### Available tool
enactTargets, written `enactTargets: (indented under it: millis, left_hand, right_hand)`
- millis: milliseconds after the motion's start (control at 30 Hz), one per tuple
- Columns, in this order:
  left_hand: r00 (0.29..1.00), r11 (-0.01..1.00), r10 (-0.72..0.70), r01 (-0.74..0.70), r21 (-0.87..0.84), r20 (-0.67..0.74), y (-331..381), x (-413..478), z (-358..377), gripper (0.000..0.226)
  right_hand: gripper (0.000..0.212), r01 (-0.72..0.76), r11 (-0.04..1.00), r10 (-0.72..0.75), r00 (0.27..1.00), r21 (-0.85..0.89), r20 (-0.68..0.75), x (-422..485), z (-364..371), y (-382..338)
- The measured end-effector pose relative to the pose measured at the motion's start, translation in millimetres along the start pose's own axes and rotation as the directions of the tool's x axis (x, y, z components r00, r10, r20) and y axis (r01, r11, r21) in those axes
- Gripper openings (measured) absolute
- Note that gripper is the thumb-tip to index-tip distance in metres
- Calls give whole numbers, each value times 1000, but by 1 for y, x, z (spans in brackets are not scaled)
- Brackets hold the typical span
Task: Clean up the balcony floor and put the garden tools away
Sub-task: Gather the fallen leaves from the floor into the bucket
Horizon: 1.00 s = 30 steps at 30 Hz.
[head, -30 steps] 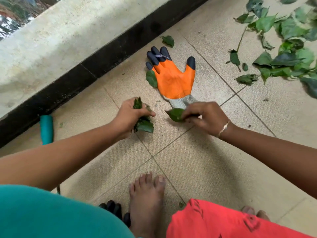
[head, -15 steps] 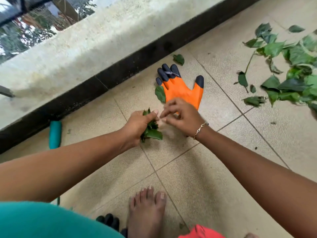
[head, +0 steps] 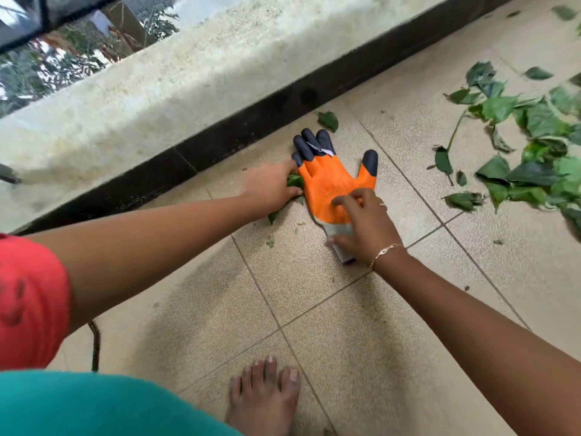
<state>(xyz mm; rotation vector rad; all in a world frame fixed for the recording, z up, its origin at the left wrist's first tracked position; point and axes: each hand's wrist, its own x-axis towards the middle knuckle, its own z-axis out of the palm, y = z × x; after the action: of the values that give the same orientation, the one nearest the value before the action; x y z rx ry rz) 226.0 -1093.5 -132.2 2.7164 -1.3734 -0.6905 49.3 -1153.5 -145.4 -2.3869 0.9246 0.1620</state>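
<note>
Right hand [head: 364, 228]: shifted onto glove [head: 330, 180] cuff, pinching it.
Left hand [head: 270, 190]: clutches leaves [head: 294, 181].
Glove: soft, light; I'd lift by cuff.

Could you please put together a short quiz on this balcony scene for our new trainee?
1. True or false: someone is wearing the orange rubber-coated garden glove with black fingertips.
2. What does the right hand hold? A) a broom B) the glove C) a bucket
3. Fill in: beside the glove, the left hand grips ____.

Key: 1 false, it lies flat on the beige tiled floor; 2 B; 3 green leaves.
</note>
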Motion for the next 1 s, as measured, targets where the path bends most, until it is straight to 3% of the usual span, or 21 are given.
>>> enactTargets:
  millis: [67, 167, 233, 300, 433, 533, 600, 667, 767, 833, 900, 1000]
  left_hand:
    - [997, 999, 54, -53, 10, -54, -4, -5, 12, 29]
    - [968, 991, -14, -20, -135, -250, -14, -1, -5, 14]
    - [944, 992, 68, -100, -84, -324, -14, 0, -12, 11]
    - [927, 972, 223, -235, -5, -300, -8, 10, -25, 10]
    - [916, 907, 390, -363, 213, -99, 13, 40, -30, 40]
    - [894, 852, 442, -395, 343, -67, 21, 51, -33, 28]
    - [892, 895, 422, -381, 233, -164, 19, 51, -34, 21]
    - [910, 938, 321, -344, -48, -261, 13, 43, -30, 14]
    - [941, 846, 59, -225, -484, -334, 0, 28, -30, 10]
    - [929, 824, -70, -151, -546, -362, -14, 17, -38, 12]
    - [932, 890, -68, -105, -444, -356, -28, 3, -41, 17]
    - [982, 971, 31, -74, -229, -188, -39, -32, -22, 9]
  right_hand:
    - [60, 30, 991, -27, 999, -133, 27, -1, 6, -1]
    - [53, 30, 990, -27, 999, -140, 28, 3, 4, 1]
    - [55, 20, 990, -14, 999, -139, 46, 5, 3, 2]
    - [56, 19, 991, -11, 998, -130, 57, 6, 2, 0]
    - [54, 26, 990, -19, 998, -140, 56, 6, 0, -1]
    - [54, 15, 991, -8, 998, -133, 55, 4, -2, -2]
    - [53, 5, 990, 3, 998, -144, 57, 3, -3, -4]
    - [47, 27, 977, -19, 999, -213, 40, 3, -2, -8]
    - [32, 70, 957, -72, 997, -283, 2, 6, 1, -12]
    - [27, 35, 984, -47, 997, -173, -66, 10, 2, -7]
    - [17, -61, 985, 98, 969, 163, -226, 13, -2, 2]
    - [19, -9, 794, 277, 896, 608, -348, 21, -14, 14]
